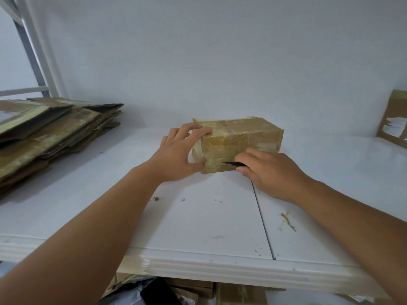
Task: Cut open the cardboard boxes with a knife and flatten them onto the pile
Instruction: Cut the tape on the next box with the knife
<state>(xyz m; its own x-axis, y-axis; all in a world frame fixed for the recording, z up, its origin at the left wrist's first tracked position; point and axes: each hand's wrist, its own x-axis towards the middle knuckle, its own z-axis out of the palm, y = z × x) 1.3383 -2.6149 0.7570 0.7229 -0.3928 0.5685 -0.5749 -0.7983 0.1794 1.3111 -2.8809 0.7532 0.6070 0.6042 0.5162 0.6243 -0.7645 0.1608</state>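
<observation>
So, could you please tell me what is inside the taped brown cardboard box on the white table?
That cannot be seen: the taped brown cardboard box is closed. Only its outside shows, with the left hand gripping it and the right hand holding a black knife against it.

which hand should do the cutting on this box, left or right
Right. The right hand already grips the knife, its blade against the taped box near face. The left hand wraps the box's left end, steadying it.

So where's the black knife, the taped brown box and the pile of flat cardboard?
black knife (pixel 231 163), head view, on its blade.
taped brown cardboard box (pixel 240 130), head view, top face.
pile of flattened cardboard (pixel 57 130), head view, top sheet.
</observation>
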